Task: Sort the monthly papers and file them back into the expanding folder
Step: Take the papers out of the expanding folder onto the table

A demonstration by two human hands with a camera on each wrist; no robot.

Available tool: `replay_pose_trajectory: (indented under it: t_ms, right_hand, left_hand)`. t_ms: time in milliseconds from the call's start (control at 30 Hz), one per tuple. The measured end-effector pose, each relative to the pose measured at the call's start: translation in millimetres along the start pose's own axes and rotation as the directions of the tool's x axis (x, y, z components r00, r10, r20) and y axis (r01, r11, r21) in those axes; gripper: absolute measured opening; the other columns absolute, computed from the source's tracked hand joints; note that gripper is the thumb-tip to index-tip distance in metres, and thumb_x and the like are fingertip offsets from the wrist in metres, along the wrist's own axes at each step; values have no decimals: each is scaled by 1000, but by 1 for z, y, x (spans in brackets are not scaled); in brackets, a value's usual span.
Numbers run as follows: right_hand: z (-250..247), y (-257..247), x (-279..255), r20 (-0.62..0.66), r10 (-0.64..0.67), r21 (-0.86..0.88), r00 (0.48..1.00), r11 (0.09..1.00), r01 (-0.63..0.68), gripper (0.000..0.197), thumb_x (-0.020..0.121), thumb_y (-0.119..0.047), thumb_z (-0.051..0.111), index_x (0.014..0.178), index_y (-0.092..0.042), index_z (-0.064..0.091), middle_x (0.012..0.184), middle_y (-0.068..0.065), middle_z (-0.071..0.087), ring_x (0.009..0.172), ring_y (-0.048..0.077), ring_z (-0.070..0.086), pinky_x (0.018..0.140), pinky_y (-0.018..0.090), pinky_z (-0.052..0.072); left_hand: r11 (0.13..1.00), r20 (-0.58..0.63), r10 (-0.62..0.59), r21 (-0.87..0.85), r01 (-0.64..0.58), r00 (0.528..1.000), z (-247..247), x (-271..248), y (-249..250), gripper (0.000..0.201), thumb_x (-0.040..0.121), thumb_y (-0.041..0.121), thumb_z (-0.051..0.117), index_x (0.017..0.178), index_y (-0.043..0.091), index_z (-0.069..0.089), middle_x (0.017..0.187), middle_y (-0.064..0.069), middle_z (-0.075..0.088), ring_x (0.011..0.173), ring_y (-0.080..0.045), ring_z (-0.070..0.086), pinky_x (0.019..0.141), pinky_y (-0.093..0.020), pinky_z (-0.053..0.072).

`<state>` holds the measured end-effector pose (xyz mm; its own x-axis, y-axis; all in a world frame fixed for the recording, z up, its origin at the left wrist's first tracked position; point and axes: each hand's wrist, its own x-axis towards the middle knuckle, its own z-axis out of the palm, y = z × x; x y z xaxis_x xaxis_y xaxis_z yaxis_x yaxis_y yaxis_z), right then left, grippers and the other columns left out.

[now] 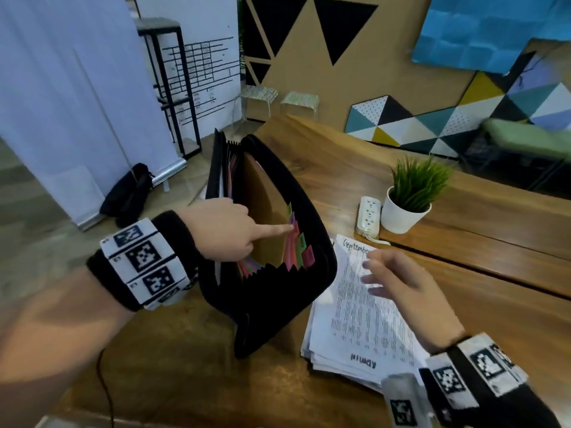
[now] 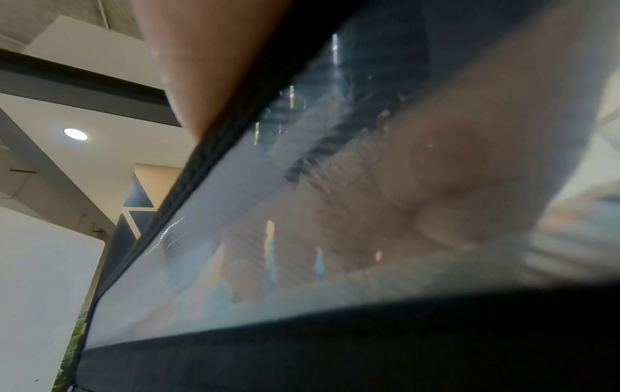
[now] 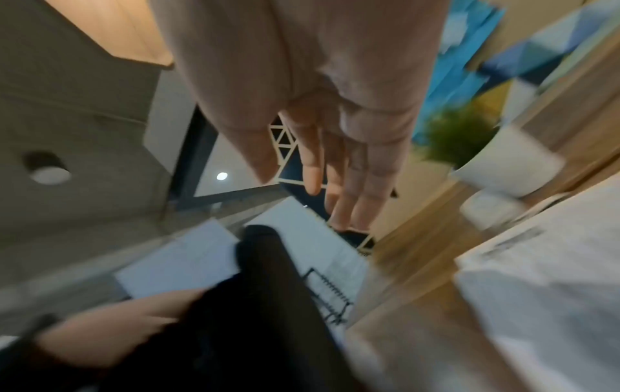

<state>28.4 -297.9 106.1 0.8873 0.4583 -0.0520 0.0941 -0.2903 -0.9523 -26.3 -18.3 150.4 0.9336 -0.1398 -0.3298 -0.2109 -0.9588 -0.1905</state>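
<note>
Head view: our left hand [image 1: 227, 233] grips the folder [image 1: 312, 217] rim, forefinger marking a tab [image 1: 292, 218]; right hand [image 1: 398, 287], fingers apart, hovers over the papers [image 1: 355, 329], likely picking September's sheet.

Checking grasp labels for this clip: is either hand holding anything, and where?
The left hand grips the expanding folder by its near wall, index finger pointing at the coloured tabs. The right hand hovers open over the paper stack, holding nothing.

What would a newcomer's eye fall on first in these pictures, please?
First, the black expanding folder standing open at the table's left edge, bright tabs inside. The left hand points a forefinger into them. The right hand hovers open over the stack of papers beside it.
</note>
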Motion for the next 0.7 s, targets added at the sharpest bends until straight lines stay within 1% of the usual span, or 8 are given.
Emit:
replay_pose_trajectory:
  t_ms: [100,200,267,333,400,467,567,700]
  right_hand:
    - [34,-36,9,182,-40,50,982,998,31,27,80,-38,64,99,-19,60,90,8,67,81,19,67,70,40,57]
    - [53,-35,18,154,-100,-144,983,982,123,18,84,-20,66,98,-26,56,87,1,68,73,18,68,65,46,57]
    - [53,-30,23,143,-147,-186,979,967,172,33,84,-11,63,101,-37,50,91,-4,67,72,15,67,67,47,56]
    - [50,-28,24,176,-215,-223,961,942,252,55,84,-3,58,117,-44,42,107,-8,61,87,12,65,76,40,56]
    - [50,-30,26,238,-298,-366,924,854,370,66,82,5,54,131,-37,40,124,-5,47,110,8,50,92,20,45]
    - [51,-33,30,326,-329,-504,886,733,457,67,79,10,51,131,-32,46,128,-2,37,115,8,41,94,6,34]
    - [54,-43,39,443,-240,-611,864,624,487,61,79,10,48,125,-28,56,137,4,30,123,18,37,98,14,31]
    - [59,-59,53,460,-134,-692,878,565,449,39,84,-6,51,111,-30,66,132,7,36,121,26,39,101,27,36]
  left_hand:
    - [999,-33,33,-4,-33,999,2,-1,-2,63,96,27,24,142,54,-11,88,-5,64,73,-21,57,72,-38,52]
    - [993,-149,108,59,-100,983,0,-8,-2,58,98,25,25,147,45,1,105,1,64,90,-17,55,77,-28,44]
    - [991,-221,123,69,-111,967,3,-15,-4,52,99,26,26,149,39,13,113,7,60,100,-15,51,81,-26,36]
    - [992,-279,125,18,-125,952,10,-22,-8,47,99,32,23,146,36,26,115,7,57,103,-13,49,86,-25,34]
    - [988,-328,122,-45,-145,937,18,-27,-14,57,92,41,10,140,36,39,117,7,54,103,-11,49,88,-25,36]
    - [983,-339,128,-82,-165,932,23,-29,-17,69,83,45,2,132,35,49,126,9,50,106,-10,48,91,-27,38]
    - [984,-323,136,-66,-165,936,24,-28,-18,72,80,45,-1,127,35,52,132,15,51,109,-10,48,94,-29,39]
    - [988,-296,113,-66,-138,949,24,-27,-17,68,81,43,-1,126,34,50,115,13,61,107,-12,46,94,-31,39]
